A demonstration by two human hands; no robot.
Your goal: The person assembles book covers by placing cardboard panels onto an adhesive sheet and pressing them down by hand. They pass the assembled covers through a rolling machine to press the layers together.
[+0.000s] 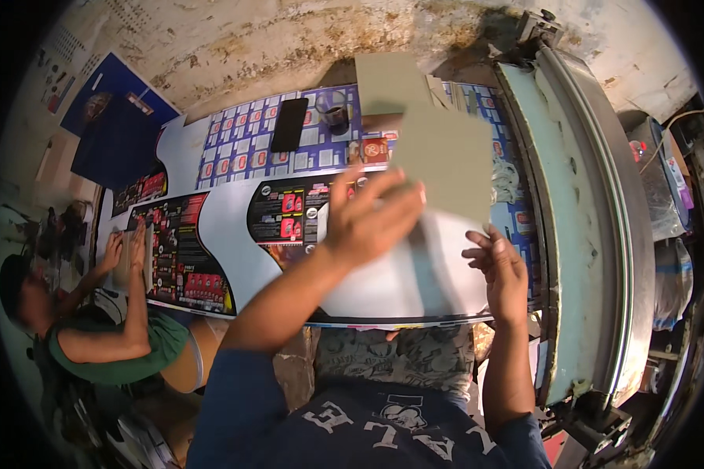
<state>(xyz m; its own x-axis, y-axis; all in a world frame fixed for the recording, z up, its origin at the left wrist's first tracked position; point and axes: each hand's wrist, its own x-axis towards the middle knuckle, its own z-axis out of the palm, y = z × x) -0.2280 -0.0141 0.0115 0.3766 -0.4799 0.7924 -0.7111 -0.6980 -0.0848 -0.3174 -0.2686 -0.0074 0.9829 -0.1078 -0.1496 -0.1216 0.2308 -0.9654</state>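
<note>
In the head view, taking clock directions from its centre, a grey-green board (450, 168) stands out at 2 o'clock, blurred and above the table. The left hand (371, 219), near the centre, is blurred too, its fingers spread and the tips overlapping the board's left edge; whether they grip it I cannot tell. The right hand (503, 270), at 3 o'clock, has loosely bent fingers beside the board's lower corner; a hold there cannot be made out. Another board (387, 78) leans toward the wall between 12 and 1. A black phone (289, 125) lies at 11 o'clock, a glass (335, 117) of dark liquid just right of it. A co-worker (117, 348) in green sits at 8 o'clock.
</note>
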